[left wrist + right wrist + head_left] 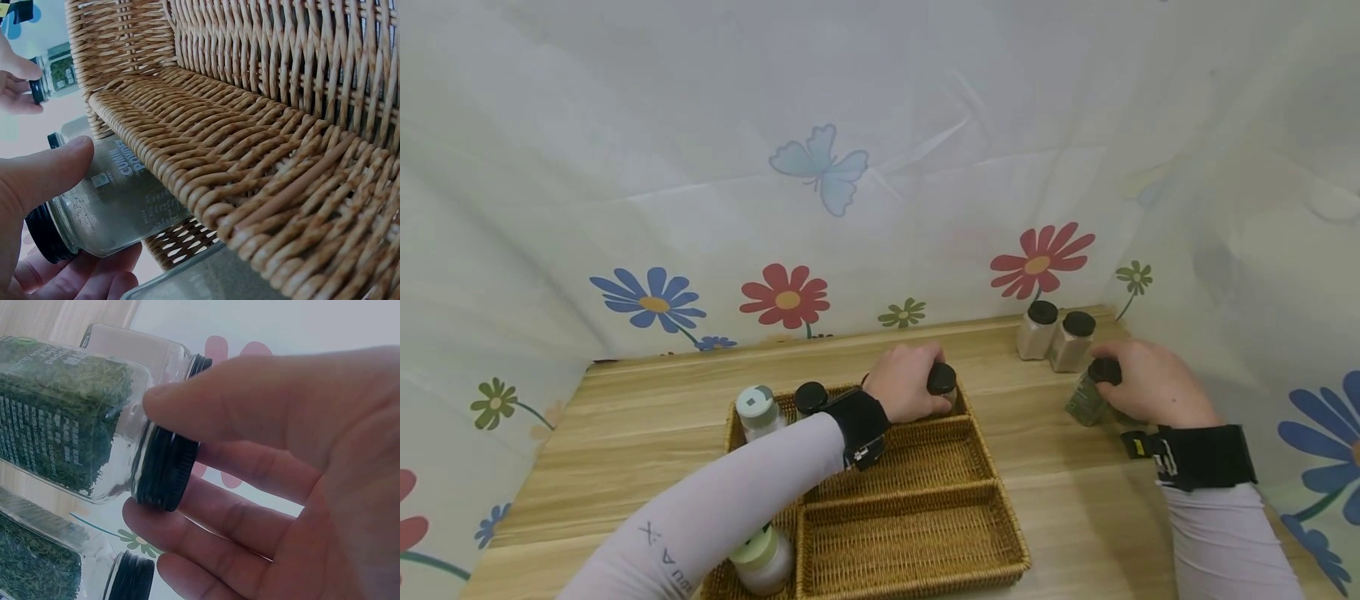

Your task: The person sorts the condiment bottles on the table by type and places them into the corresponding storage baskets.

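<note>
My left hand (904, 383) grips a glass jar of cumin powder (119, 194) with a black lid, at the back right compartment of the wicker basket (910, 546). The basket's wall hides the jar's lower part in the left wrist view. To the right, my right hand (1157, 383) pinches the black lid of a glass jar of dried green herbs (1086, 402), thumb on one side and fingers on the other. In the right wrist view, a second herb jar (40, 550) stands beside it.
Two jars of pale powder, one left (1037, 331) and one right (1072, 342), stand near the back wall. A white-lidded jar (758, 410), a black-lidded jar (810, 398) and a green-lidded jar (762, 561) are in the basket. Flower-printed sheeting (880, 250) borders the wooden table (647, 417).
</note>
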`<state>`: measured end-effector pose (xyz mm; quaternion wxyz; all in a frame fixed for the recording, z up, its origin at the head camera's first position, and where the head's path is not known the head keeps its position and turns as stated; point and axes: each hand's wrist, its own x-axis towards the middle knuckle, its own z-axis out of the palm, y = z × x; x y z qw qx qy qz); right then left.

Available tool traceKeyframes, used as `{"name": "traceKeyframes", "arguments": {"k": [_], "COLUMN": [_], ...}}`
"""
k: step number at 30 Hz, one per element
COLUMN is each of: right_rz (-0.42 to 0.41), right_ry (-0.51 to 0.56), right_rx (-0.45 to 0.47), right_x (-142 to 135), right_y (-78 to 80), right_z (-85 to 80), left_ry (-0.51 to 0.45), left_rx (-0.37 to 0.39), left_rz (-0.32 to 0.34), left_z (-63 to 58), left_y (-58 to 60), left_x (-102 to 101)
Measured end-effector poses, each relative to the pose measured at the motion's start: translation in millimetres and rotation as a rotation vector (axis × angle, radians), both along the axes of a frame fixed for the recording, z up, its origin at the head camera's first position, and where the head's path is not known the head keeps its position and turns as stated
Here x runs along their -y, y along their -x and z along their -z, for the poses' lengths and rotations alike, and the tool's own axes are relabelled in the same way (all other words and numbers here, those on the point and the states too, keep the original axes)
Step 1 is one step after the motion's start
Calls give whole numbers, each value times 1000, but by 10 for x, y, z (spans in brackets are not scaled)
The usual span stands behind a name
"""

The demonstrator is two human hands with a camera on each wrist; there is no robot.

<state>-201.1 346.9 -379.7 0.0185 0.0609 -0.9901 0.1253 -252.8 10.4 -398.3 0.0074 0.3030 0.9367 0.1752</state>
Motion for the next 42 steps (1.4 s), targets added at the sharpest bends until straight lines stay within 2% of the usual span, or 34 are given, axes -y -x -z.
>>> {"name": "traceKeyframes", "arguments": {"k": [9,17,23,39,42], "right_rz": [0,-4,-6,-18,-20], "right_ry": [0,12,18,16,15], "right_rx": [-2,-7,0,-10,-14], "right_x": [-5,-27,-18,-14,-12], "right_y": [8,13,12,29,27], "right_z": [16,40,41,32,37], "left_ry": [22,46,41,35,21], "left_rx": [7,-31,-26,-28,-51], "left_rz": [-20,-34,-48,-44,-34], "left_z": [30,35,38,50,35], "left_y": [11,-16,-27,-35,-29], "left_x": [3,-2,-2,24,27]}}
